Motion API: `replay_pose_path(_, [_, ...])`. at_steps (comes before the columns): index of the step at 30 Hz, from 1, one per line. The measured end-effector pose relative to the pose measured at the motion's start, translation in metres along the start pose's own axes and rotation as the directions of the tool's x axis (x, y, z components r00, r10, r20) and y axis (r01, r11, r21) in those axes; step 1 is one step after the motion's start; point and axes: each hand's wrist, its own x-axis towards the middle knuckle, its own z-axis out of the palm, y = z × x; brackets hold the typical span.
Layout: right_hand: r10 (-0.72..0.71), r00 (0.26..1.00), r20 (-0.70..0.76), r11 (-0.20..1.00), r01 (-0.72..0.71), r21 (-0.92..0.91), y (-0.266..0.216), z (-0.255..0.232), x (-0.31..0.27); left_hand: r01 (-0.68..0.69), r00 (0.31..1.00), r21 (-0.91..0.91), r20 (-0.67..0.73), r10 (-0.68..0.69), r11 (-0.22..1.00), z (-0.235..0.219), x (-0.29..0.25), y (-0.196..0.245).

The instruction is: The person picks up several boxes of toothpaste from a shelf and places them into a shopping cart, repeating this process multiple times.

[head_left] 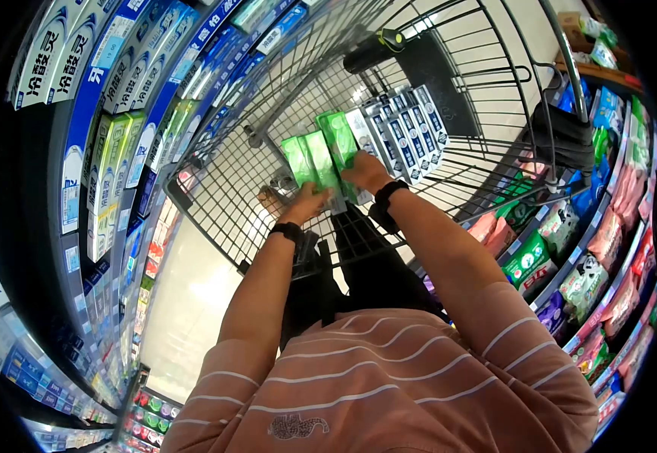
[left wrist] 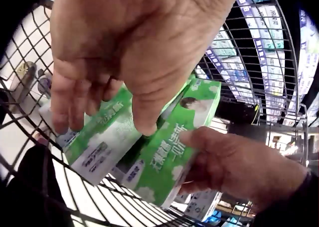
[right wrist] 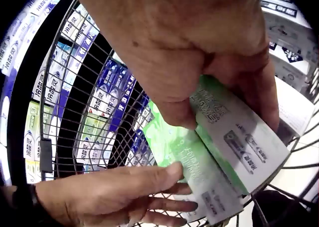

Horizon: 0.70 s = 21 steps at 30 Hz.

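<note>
Several green-and-white toothpaste boxes (head_left: 298,155) stand side by side in a wire shopping cart (head_left: 226,219). My right hand (head_left: 366,174) grips the rightmost green toothpaste box (right wrist: 244,137), thumb on one face and fingers round the far side. On the left, my left hand (right wrist: 124,192) has its thumb and fairly straight fingers spread at the lower end of the neighbouring green box (right wrist: 199,172). From the left wrist, that left hand (left wrist: 134,53) covers the upper part of its box. A row of white-and-navy boxes (head_left: 411,132) lies just right of the green ones.
Shelves of toothpaste boxes (head_left: 121,151) line the left of the cart. Soft colourful packs (head_left: 585,287) fill the shelves on the right. A black bag-like item (head_left: 562,140) hangs at the cart's right side, and a dark cylinder (head_left: 366,57) lies toward its far end.
</note>
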Motion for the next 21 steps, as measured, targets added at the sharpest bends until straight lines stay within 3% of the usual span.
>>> replay_pose_path(5, [0.035,0.999,0.038,0.992,-0.03,-0.12,-0.025,0.002,-0.014,0.007,0.998,-0.014,0.063,-0.006,1.0,0.004,0.005,0.023])
replay_pose_path(8, [0.045,0.999,0.0,0.998,-0.045,-0.04,-0.024,0.02,-0.007,0.023,1.0,-0.047,0.021,-0.022,0.999,0.004,-0.013,0.04])
replay_pose_path(11, [0.021,0.992,0.128,1.0,-0.024,0.018,-0.039,0.01,-0.014,-0.099,0.995,-0.204,0.003,0.101,0.974,-0.006,-0.011,0.034])
replay_pose_path(17, [0.071,0.987,0.146,0.996,-0.078,0.044,-0.046,0.012,-0.007,-0.048,0.996,-0.262,0.054,0.064,0.964,-0.008,0.0,0.041])
replay_pose_path(21, [0.018,0.99,0.139,1.0,-0.017,-0.003,-0.052,0.022,-0.004,-0.049,0.997,-0.284,0.043,0.064,0.958,-0.01,-0.012,0.046])
